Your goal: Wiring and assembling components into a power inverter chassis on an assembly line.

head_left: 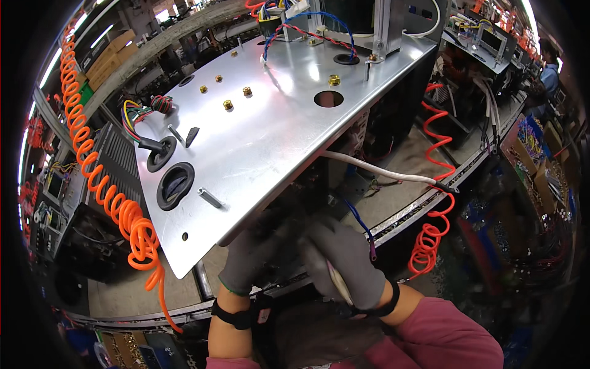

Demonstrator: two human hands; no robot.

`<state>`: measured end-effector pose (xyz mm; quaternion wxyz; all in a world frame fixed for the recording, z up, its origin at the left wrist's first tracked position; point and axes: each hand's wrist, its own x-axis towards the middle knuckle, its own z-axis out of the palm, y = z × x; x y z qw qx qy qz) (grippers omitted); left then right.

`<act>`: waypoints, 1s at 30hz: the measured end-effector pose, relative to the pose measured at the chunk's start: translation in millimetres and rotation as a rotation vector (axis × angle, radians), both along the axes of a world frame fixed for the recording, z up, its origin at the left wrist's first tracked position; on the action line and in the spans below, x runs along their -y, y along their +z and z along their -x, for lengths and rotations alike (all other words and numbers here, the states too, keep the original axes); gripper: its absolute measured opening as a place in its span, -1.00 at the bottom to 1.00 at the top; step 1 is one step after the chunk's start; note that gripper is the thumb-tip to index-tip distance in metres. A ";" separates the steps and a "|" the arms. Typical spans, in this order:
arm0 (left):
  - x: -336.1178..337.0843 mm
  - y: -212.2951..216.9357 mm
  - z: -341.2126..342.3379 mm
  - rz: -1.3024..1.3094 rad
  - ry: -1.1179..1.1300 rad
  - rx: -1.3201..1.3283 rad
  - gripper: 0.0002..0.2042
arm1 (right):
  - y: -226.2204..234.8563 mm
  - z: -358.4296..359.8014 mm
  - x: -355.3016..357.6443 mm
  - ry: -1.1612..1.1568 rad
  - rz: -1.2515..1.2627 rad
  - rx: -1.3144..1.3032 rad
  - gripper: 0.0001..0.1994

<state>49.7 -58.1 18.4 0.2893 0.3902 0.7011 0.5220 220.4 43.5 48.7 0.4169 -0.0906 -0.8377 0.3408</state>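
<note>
Both my hands wear grey gloves and work low, at the near edge of a large silver metal plate (264, 123). My left hand (244, 261) reaches under the plate's edge, its fingers lost in dark shadow. Just to its right, my right hand (353, 264) is curled and blurred by motion. A pale, cable-like strand (337, 283) runs along its palm toward the wrist, and the fingers seem closed on it. Whatever the fingertips touch below the plate is too dark to see. A blue wire with a purple end (372, 246) hangs close to the right hand.
An orange coiled hose (98, 166) hangs at left, a red coiled hose (437, 147) at right. The plate carries brass bolts (228, 105), standoffs (211, 198) and rubber-rimmed holes (175, 186). A white cable (381, 171) sticks out beneath it. Parts bins (541, 160) stand at right.
</note>
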 end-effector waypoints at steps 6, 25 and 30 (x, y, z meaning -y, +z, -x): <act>-4.2 14.4 -10.3 0.044 0.029 0.029 -0.61 | -7.3 0.5 -7.0 0.017 0.049 -0.064 -0.92; -3.3 20.5 -12.9 0.011 0.031 0.110 -0.59 | -33.6 13.2 -2.4 -0.019 -0.021 0.043 -0.88; -1.2 15.6 -10.2 0.017 0.038 0.157 -0.62 | -21.2 10.6 0.2 0.016 0.119 -0.008 -0.90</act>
